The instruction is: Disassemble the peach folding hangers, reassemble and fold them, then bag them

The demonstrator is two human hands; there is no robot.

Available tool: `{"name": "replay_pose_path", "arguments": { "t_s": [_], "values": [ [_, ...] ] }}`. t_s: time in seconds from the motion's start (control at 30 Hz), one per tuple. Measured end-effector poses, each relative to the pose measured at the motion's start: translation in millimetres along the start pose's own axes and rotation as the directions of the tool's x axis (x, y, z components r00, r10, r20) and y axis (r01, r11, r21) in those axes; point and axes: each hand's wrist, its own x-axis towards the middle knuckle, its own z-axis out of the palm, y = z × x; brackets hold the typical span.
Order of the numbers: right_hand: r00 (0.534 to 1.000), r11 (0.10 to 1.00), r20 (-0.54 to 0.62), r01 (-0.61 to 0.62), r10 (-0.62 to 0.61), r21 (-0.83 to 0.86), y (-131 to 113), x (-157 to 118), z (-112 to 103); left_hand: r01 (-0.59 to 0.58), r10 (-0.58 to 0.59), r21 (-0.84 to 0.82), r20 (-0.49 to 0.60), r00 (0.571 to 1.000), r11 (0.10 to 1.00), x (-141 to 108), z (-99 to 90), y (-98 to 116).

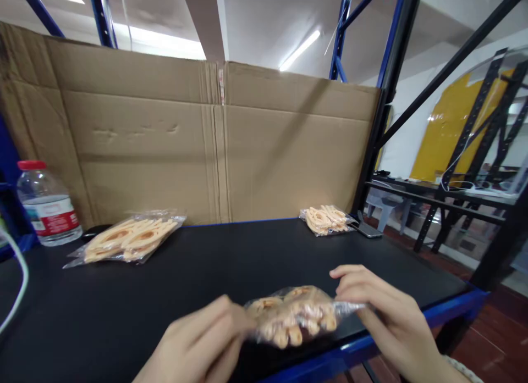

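Note:
Between my two hands, near the table's front edge, is a clear plastic bag of pale wood-coloured cut-out pieces (295,317) with rounded prongs at the near side. My left hand (202,339) is closed at the bag's left end, slightly blurred, its fingertips partly hidden. My right hand (383,311) pinches the loose plastic at the right end between thumb and fingers, with the index finger raised. Two similar packs lie farther back: a larger bagged pack (134,237) at left and a smaller bagged pack (325,219) at right.
The black tabletop (231,262) has a blue metal edge (346,355). Cardboard panels (289,152) stand along its back. A red-capped water bottle (49,207) is at left, beside a white cable (20,284). A phone-like flat device (368,229) lies by the right post.

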Motion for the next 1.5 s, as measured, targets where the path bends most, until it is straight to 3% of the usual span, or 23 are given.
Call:
{"name": "replay_pose_path", "arguments": {
  "t_s": [0.07, 0.17, 0.27, 0.4, 0.57, 0.7, 0.8, 0.87, 1.0, 1.1, 1.17, 1.27, 1.37, 1.43, 1.5],
  "values": [
    [0.99, 0.992, -0.073, -0.122, 0.123, 0.027, 13.7, 16.6, -5.8, 0.037, -0.038, -0.094, -0.003, 0.999, 0.995, 35.9, 1.2, -11.5],
    [0.928, 0.943, -0.166, -0.323, 0.332, 0.079, 49.2, 40.1, -11.3, 0.257, -0.25, -0.316, 0.064, 0.966, 0.913, 86.5, 20.5, -35.2],
    [0.86, 0.898, -0.259, -0.424, 0.44, 0.117, 98.1, 66.2, -20.9, 0.491, -0.473, -0.625, 0.213, 0.855, 0.606, 135.2, 56.8, -59.0],
    [0.781, 0.833, -0.368, -0.552, 0.504, -0.03, 168.6, 110.2, -46.7, 0.548, -0.574, -0.65, 0.203, 0.793, 0.527, 208.8, 111.4, -84.6],
    [0.674, 0.681, -0.442, -0.712, 0.592, -0.174, 247.4, 157.4, -69.6, 0.677, -0.702, -0.566, 0.224, 0.676, 0.471, 293.0, 164.5, -112.4],
    [0.565, 0.51, -0.427, -0.824, 0.706, -0.247, 293.2, 160.9, -56.2, 0.789, -0.76, -0.449, 0.301, 0.576, 0.42, 308.0, 195.4, -127.9],
    [0.513, 0.429, -0.347, -0.854, 0.785, -0.294, 311.9, 151.4, -40.2, 0.848, -0.773, -0.354, 0.371, 0.514, 0.394, 292.0, 209.9, -134.8],
    [0.501, 0.41, -0.302, -0.855, 0.811, -0.318, 315.8, 147.3, -35.3, 0.864, -0.763, -0.306, 0.41, 0.499, 0.401, 276.5, 212.0, -136.4],
    [0.52, 0.428, -0.275, -0.841, 0.809, -0.332, 303.3, 149.2, -37.6, 0.849, -0.713, -0.255, 0.462, 0.527, 0.463, 240.2, 193.5, -132.7],
    [0.57, 0.486, -0.318, -0.818, 0.758, -0.308, 276.0, 152.9, -31.0, 0.819, -0.671, -0.243, 0.476, 0.568, 0.521, 205.1, 162.6, -128.3],
    [0.621, 0.559, -0.356, -0.783, 0.698, -0.273, 250.2, 153.5, -15.2, 0.796, -0.656, -0.237, 0.461, 0.597, 0.557, 177.4, 136.3, -127.5],
    [0.702, 0.689, -0.335, -0.702, 0.628, -0.179, 204.5, 151.8, 24.8, 0.767, -0.673, -0.204, 0.379, 0.635, 0.609, 131.8, 89.0, -131.7],
    [0.767, 0.774, -0.157, -0.633, 0.623, -0.024, 158.3, 150.8, 78.6, 0.753, -0.716, -0.121, 0.244, 0.654, 0.646, 84.9, 32.9, -144.0],
    [0.771, 0.766, 0.012, -0.635, 0.637, 0.099, 130.2, 154.1, 119.2, 0.759, -0.751, -0.034, 0.121, 0.649, 0.651, 54.8, -6.4, -156.6],
    [0.73, 0.7, 0.199, -0.683, 0.654, 0.207, 104.7, 161.7, 161.1, 0.785, -0.785, 0.07, -0.034, 0.619, 0.616, 27.5, -43.6, -172.0]
  ]
}}
